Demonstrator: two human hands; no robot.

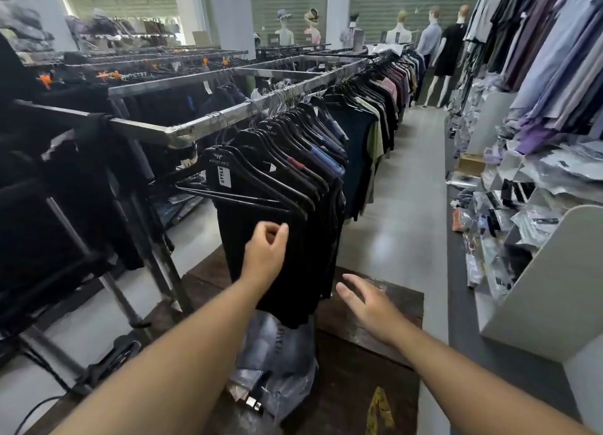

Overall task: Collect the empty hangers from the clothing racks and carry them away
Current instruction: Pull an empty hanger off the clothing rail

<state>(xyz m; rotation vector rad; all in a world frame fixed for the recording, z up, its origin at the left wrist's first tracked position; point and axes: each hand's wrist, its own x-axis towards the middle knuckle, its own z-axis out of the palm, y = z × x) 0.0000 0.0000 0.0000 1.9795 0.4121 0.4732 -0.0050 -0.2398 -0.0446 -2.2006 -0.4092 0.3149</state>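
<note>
Clothing rack (208, 122): empty hangers (228, 186) hang crosswise; both hands open, empty.

I'm looking into a clothing shop, or its stockroom. A long metal clothing rack (228, 114) runs down the aisle ahead of me, packed with dark shirts on black hangers (251, 176), one carrying a brand name and a "STYLE" tag. More racks fill the left side. Dressed mannequins (448, 49) and hat-wearing busts (284, 26) stand at the far end before closed roller shutters (408, 0). On my right, shirts hang along the wall (554, 59) above white bins (538, 287) heaped with plastic-wrapped garments.
</note>
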